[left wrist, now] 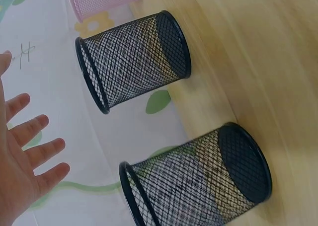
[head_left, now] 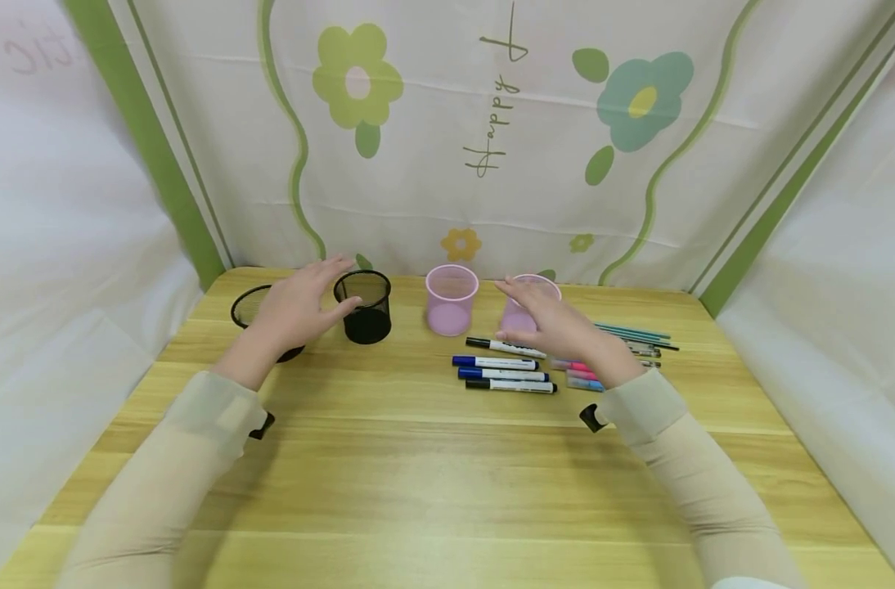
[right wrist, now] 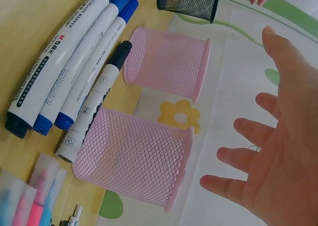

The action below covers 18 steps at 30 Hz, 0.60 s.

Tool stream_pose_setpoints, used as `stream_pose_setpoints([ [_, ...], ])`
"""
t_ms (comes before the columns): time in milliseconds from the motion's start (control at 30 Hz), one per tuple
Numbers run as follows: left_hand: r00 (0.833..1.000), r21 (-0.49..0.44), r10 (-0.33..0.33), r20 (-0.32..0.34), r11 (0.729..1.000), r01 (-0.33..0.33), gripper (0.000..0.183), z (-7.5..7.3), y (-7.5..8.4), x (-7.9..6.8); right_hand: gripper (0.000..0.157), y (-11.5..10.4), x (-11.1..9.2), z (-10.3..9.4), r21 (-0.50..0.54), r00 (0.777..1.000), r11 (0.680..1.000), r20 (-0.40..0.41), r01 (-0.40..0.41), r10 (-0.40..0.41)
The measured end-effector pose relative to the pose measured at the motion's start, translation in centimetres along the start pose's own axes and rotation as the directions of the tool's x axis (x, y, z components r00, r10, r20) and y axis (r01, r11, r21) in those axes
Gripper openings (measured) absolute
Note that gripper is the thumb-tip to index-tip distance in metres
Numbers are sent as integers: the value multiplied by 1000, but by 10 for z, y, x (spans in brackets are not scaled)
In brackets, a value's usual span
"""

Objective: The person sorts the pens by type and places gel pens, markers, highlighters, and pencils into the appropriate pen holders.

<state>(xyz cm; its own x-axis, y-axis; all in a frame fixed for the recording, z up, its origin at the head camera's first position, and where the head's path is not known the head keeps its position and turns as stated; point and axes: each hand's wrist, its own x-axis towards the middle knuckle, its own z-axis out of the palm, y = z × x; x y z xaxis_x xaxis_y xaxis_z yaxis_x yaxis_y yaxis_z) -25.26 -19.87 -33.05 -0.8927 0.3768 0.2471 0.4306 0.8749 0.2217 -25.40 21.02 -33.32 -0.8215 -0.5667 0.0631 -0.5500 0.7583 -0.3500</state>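
My left hand is held with its fingers spread above two black mesh pen holders, touching neither. One black pen holder stands upright to its right; the other black pen holder is partly hidden beneath the hand in the head view. Over the right-hand pink mesh pen holder my right hand hovers, fingers extended and holding nothing. A second pink pen holder stands between the hands. Several whiteboard markers with blue or black caps lie left of and below the right hand.
Several highlighters in pink and blue lie under the right forearm. Beyond them are teal pencils and several thin pens. A floral curtain hangs behind the wooden table, with white cloth at both sides.
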Motion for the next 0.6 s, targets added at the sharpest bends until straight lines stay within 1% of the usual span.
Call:
stream_pose_setpoints([
  [100, 1000, -8, -1, -10, 1000, 1, 68, -2, -2, -6, 85, 0, -4, 1, 7, 1000, 1000, 4, 14, -14],
  [300, 1000, -9, -12, -24, 1000, 12, 65, -8, -7, -18, 78, -4, -12, 4, 22, 998, 1000, 52, -21, 20],
  [467, 998, -23, -38, -51, 999, 37, 64, -12, -13, -24, 74, -3, -15, 8, 53, 997, 998, 69, 14, -18],
  [600, 996, -50, -56, -65, 997, 53, 66, -15, -18, -31, 71, -2, -17, 11, 48, 996, 998, 76, 32, -36],
])
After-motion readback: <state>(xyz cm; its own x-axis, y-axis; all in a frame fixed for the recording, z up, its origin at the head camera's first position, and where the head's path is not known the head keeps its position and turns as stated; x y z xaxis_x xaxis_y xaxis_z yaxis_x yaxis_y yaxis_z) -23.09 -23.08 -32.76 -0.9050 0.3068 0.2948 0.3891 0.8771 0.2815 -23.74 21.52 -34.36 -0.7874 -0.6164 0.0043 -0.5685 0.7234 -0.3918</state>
